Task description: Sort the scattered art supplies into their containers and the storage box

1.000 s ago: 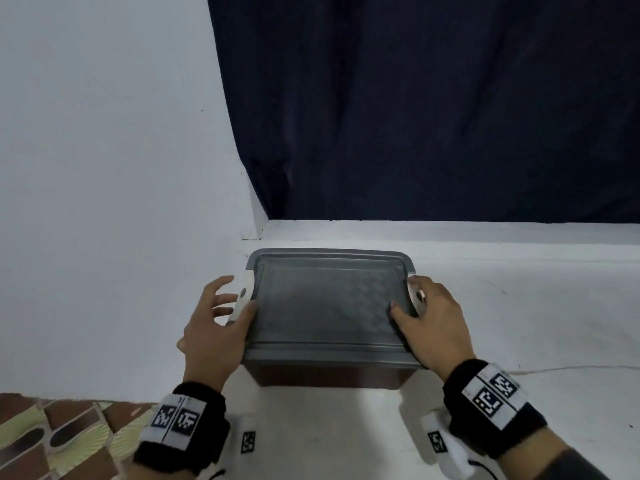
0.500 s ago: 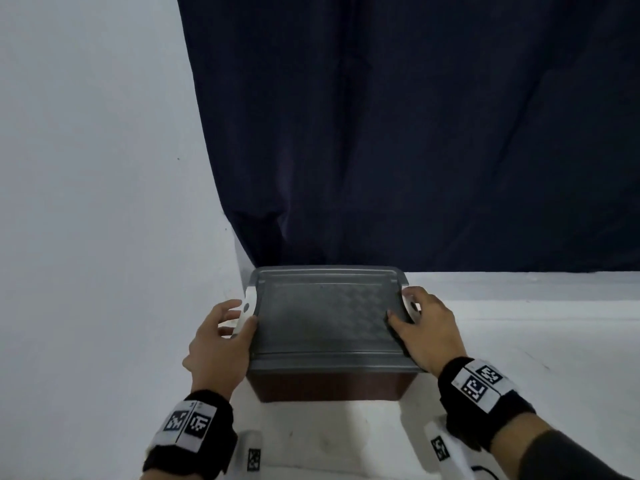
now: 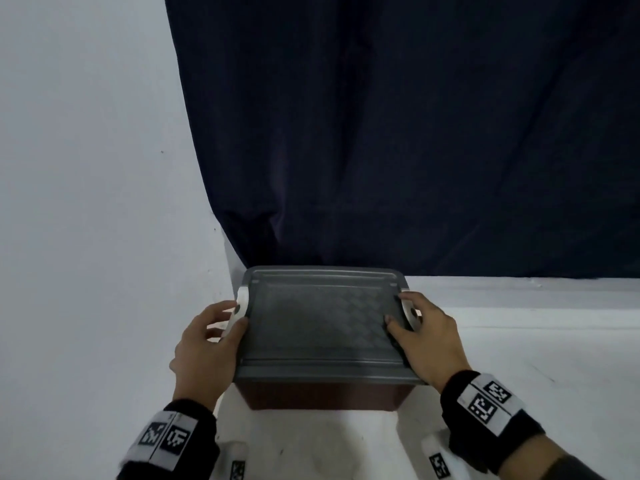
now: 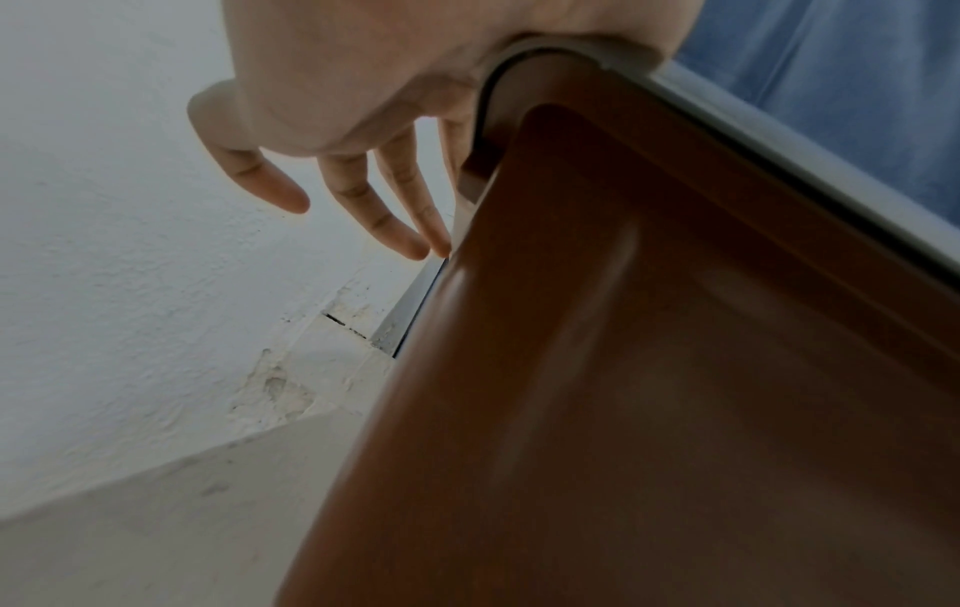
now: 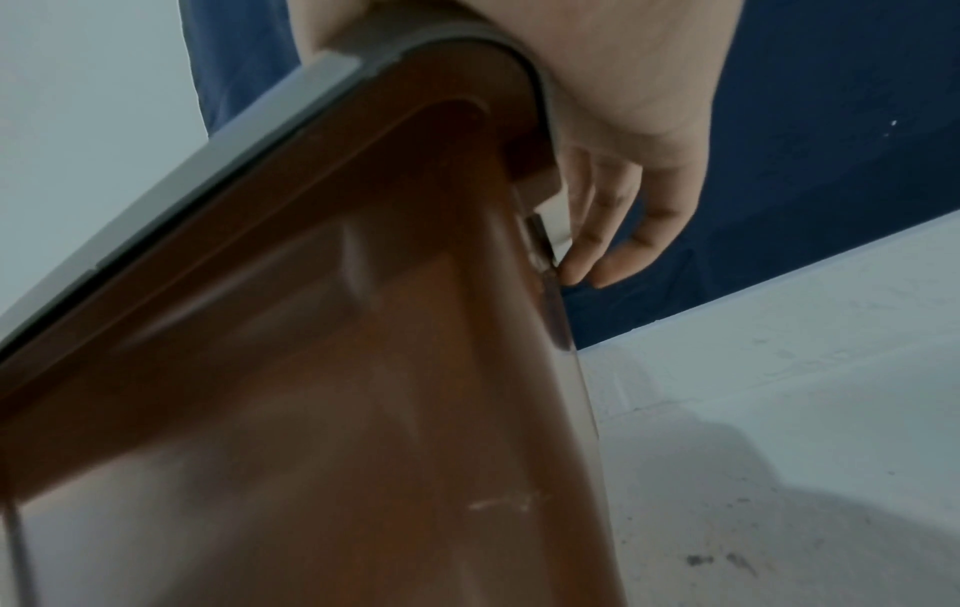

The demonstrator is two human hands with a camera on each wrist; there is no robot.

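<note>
The storage box (image 3: 322, 323) has a grey patterned lid, a brown see-through body and white side latches. It stands lidded in the back left corner, close to the wall and the curtain. My left hand (image 3: 207, 344) holds its left edge, thumb on the lid, fingers spread beside the left latch (image 3: 241, 301). In the left wrist view those fingers (image 4: 395, 230) hang down along the brown side (image 4: 649, 369). My right hand (image 3: 426, 337) holds the right edge, thumb on the lid. Its fingers (image 5: 613, 246) reach down over the right latch beside the body (image 5: 337, 390). No loose supplies show.
A white wall (image 3: 86, 202) rises close on the left. A dark blue curtain (image 3: 415, 133) hangs right behind the box. The white surface (image 3: 536, 341) stretches out to the right and in front, with a few dark specks.
The box has gone back and left into the corner, with both hands still on its sides. The patterned surface seen at the lower left has left the view.
</note>
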